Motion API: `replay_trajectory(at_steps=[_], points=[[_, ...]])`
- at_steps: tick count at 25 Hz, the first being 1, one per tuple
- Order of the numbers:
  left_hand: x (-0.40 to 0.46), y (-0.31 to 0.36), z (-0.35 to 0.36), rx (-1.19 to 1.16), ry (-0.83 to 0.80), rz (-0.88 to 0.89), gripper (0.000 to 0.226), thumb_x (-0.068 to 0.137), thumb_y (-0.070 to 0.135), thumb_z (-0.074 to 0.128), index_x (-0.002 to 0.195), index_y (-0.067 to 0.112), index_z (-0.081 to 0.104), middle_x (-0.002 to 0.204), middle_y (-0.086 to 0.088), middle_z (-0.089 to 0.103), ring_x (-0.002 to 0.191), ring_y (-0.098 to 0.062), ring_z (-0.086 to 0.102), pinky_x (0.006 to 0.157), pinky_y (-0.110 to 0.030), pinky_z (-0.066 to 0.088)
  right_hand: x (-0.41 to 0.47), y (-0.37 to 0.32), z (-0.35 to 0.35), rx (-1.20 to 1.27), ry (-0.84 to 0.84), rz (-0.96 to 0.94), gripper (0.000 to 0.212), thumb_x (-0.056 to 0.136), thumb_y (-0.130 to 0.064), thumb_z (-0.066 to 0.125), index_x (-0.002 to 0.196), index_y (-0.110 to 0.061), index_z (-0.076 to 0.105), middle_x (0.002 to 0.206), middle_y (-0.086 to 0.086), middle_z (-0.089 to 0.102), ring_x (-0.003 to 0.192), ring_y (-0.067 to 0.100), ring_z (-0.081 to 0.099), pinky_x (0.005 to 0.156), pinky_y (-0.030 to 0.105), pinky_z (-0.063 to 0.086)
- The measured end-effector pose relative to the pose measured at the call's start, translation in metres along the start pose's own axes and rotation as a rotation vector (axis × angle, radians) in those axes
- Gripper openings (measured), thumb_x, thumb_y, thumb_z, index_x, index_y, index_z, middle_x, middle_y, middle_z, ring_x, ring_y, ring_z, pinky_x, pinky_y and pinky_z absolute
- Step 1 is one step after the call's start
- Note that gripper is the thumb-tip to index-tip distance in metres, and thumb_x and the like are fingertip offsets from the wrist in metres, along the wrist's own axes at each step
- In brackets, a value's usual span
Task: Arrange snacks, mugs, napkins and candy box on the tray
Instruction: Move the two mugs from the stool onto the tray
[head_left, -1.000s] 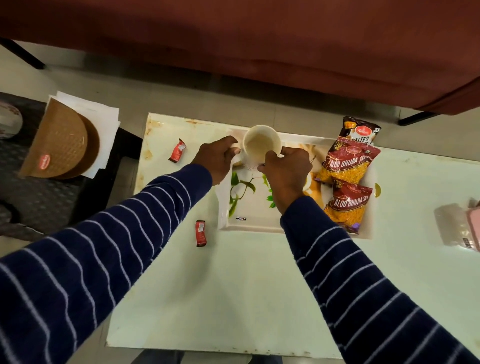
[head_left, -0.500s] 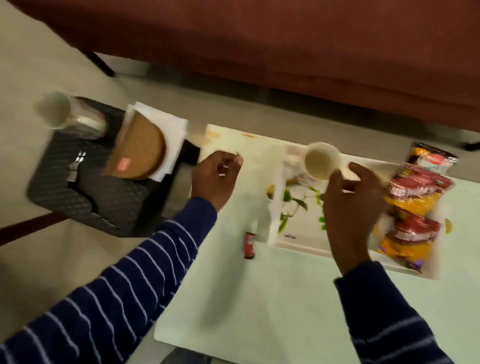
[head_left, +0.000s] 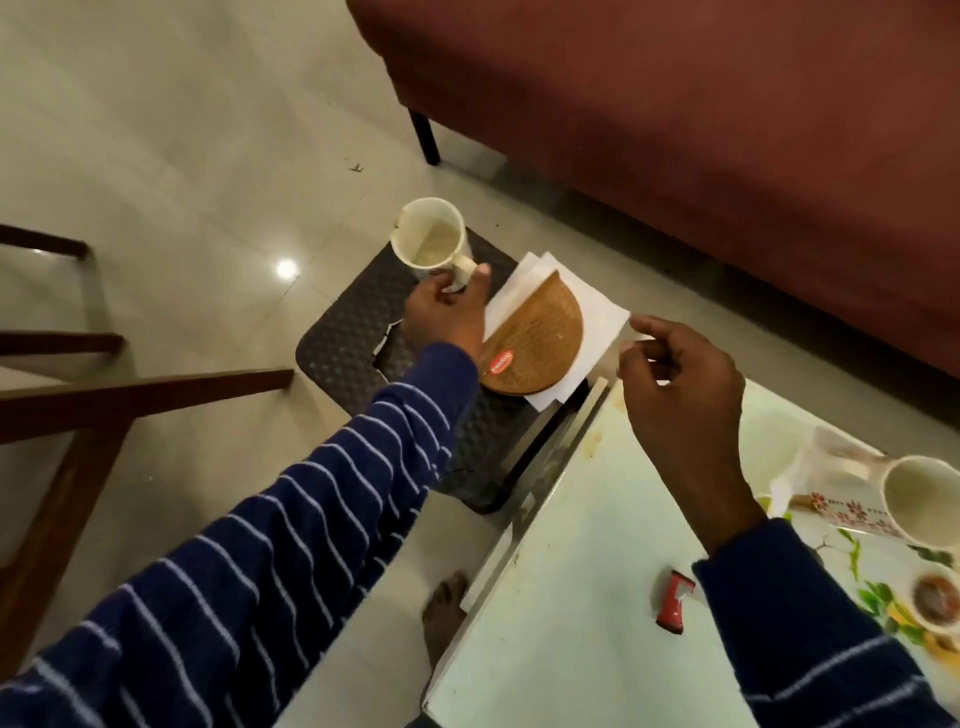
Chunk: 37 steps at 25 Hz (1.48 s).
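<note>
My left hand (head_left: 447, 312) is closed around the handle of a white mug (head_left: 430, 239) that stands on a black stool (head_left: 348, 338) left of the table. Right beside it, a brown semicircular candy box (head_left: 537, 338) with a red label lies on a stack of white napkins (head_left: 597, 322). My right hand (head_left: 675, 384) hovers over the table's left edge, fingers loosely curled and holding nothing, its fingertips next to the napkins' right corner. At the right edge of the view, a second white mug (head_left: 919, 504) stands on the flowered tray (head_left: 852, 545).
A red sachet (head_left: 674, 603) lies on the pale green table (head_left: 571, 597) near my right sleeve. A maroon sofa (head_left: 675, 130) runs behind the stool and table. Dark wooden furniture legs (head_left: 78, 400) stand at the left. A bare foot (head_left: 444, 608) rests on the tiled floor.
The view has swung left to the stool. My left hand left the table and took the stool mug's handle. My right hand let go of the tray mug and moved left towards the napkins.
</note>
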<state>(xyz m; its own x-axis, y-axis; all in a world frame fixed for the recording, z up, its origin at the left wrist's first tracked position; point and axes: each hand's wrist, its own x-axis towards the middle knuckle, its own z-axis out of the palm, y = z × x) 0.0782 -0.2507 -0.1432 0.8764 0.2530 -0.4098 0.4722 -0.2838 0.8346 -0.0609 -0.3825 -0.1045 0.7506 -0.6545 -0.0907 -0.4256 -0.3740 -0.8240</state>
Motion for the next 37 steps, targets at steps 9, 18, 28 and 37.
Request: replay_trajectory(at_steps=[9, 18, 28, 37], points=[[0.033, -0.003, 0.009, -0.043, -0.266, -0.17, 0.034, 0.094, 0.038, 0.054, 0.111, 0.01, 0.067, 0.114, -0.015, 0.068, 0.105, -0.034, 0.063, 0.097, -0.05, 0.05, 0.066, -0.063, 0.083, 0.038, -0.196, -0.025, 0.027, 0.1, -0.018, 0.052, 0.121, -0.017, 0.068, 0.119, -0.001, 0.068, 0.105, 0.016, 0.065, 0.092, 0.044, 0.057], [0.059, -0.054, -0.092, 0.213, -0.407, 0.243, 0.026, 0.102, 0.035, 0.041, 0.111, 0.016, 0.057, 0.092, -0.007, 0.06, 0.085, -0.026, 0.058, 0.084, -0.055, 0.052, 0.085, -0.059, 0.126, -0.149, -0.716, -0.167, 0.087, 0.081, -0.006, 0.078, 0.153, -0.019, 0.031, 0.151, 0.0, 0.043, 0.128, 0.006, 0.046, 0.081, -0.003, 0.041], [0.019, 0.005, -0.1, 0.479, -0.689, 0.74, 0.033, 0.096, 0.048, 0.038, 0.097, 0.02, 0.055, 0.074, -0.005, 0.059, 0.067, -0.018, 0.057, 0.058, -0.033, 0.043, 0.035, -0.067, 0.039, -0.033, -0.33, -0.264, 0.082, 0.07, -0.028, 0.088, 0.141, -0.025, 0.048, 0.135, -0.011, 0.059, 0.121, 0.006, 0.055, 0.094, 0.033, 0.054], [-0.173, -0.044, 0.0, 0.364, -1.216, 0.732, 0.02, 0.101, 0.028, 0.045, 0.105, 0.011, 0.054, 0.076, 0.01, 0.054, 0.067, -0.002, 0.052, 0.063, -0.017, 0.041, -0.124, 0.054, -0.13, 0.023, 0.059, 0.125, 0.081, 0.065, -0.029, 0.089, 0.137, -0.032, 0.051, 0.126, -0.018, 0.063, 0.111, -0.003, 0.063, 0.083, 0.007, 0.052]])
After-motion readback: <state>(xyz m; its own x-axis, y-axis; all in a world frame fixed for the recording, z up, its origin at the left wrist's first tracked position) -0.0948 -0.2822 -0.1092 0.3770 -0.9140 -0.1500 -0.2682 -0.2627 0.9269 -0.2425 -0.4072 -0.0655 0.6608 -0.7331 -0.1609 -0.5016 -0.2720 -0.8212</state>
